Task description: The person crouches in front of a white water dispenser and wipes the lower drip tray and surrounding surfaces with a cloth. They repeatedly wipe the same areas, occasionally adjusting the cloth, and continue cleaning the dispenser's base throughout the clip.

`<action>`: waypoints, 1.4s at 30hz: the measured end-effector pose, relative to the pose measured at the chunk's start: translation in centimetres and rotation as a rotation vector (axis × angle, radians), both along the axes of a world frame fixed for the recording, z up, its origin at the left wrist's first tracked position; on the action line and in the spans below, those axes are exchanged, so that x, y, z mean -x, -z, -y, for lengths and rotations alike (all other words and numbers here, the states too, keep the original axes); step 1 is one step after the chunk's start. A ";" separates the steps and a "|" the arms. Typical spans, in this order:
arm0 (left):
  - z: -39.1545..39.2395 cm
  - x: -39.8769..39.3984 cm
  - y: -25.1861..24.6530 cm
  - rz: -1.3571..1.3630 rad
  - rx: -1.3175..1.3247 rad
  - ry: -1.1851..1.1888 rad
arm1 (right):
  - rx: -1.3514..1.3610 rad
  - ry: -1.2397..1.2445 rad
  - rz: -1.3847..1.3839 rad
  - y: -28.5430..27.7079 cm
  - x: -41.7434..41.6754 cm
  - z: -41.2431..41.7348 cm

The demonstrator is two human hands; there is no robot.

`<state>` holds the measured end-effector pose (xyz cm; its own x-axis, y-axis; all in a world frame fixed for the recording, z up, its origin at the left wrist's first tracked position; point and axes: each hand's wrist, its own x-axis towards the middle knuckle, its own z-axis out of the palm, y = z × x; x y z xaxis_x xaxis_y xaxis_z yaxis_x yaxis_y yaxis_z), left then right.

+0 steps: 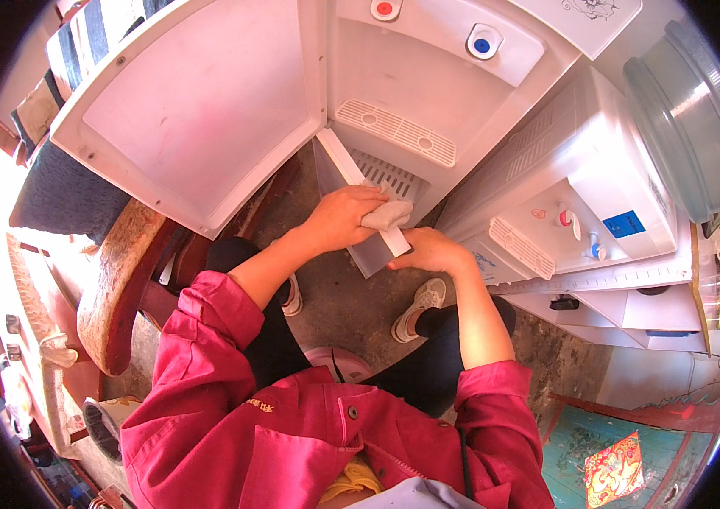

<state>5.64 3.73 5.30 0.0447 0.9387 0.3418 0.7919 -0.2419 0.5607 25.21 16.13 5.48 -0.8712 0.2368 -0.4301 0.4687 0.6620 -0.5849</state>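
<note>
My left hand (348,217) holds a crumpled whitish cloth (388,215) against the top edge of a small lower cabinet door (346,158) on a white water dispenser (398,57). This door is swung out towards me, showing its white edge and a greyish outer face. At its free end, my right hand (435,252) grips the corner. Behind the door, a slotted shelf (388,175) shows inside the lower compartment. Above it, the dispenser's larger upper door (201,95) hangs open to the left. Inside are a red-marked tap (385,9), a blue-marked tap (482,46) and a slotted drip tray (396,132).
A second water dispenser (614,146) with a large bottle (684,121) stands at right, beside white shelving (640,305). Wooden seat furniture (121,292) with dark cushions (67,191) is close on the left. Beneath me is a pink stool (338,364) on the concrete floor (347,299).
</note>
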 end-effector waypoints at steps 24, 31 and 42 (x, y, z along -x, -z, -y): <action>-0.1 0.5 2.2 -0.065 -0.108 -0.042 | -0.106 0.113 0.042 0.5 -1.3 -2.5; -0.5 -1.9 2.1 -0.070 -0.174 0.132 | -0.094 0.101 0.113 1.4 -1.4 -3.0; -1.0 3.2 1.7 -0.086 -0.119 -0.328 | -0.036 0.117 -0.021 0.4 -1.5 -2.3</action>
<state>2.41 4.75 3.61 -0.2193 0.8615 0.4579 0.8811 -0.0266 0.4722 26.67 18.39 5.12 -0.8454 0.3520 -0.4017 0.5318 0.6243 -0.5722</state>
